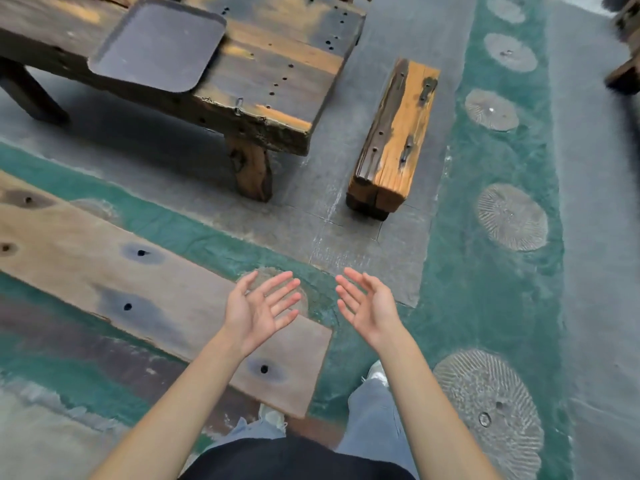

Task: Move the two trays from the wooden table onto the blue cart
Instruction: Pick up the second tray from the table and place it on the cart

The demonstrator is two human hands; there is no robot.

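Observation:
A dark grey tray (157, 43) lies on the wooden table (277, 74) at the upper left, with its near corner hanging over the table's front edge. Only this one tray shows; the blue cart is out of view. My left hand (259, 311) and my right hand (369, 304) are stretched out in front of me at lower centre, palms facing each other, fingers spread, holding nothing. Both hands are well short of the table and the tray.
A short wooden bench (394, 136) stands on the floor to the right of the table. A long wooden plank (121, 282) runs across the lower left, under my left hand. The floor (485, 168) is grey and green with round patterned discs. My legs and shoes show below.

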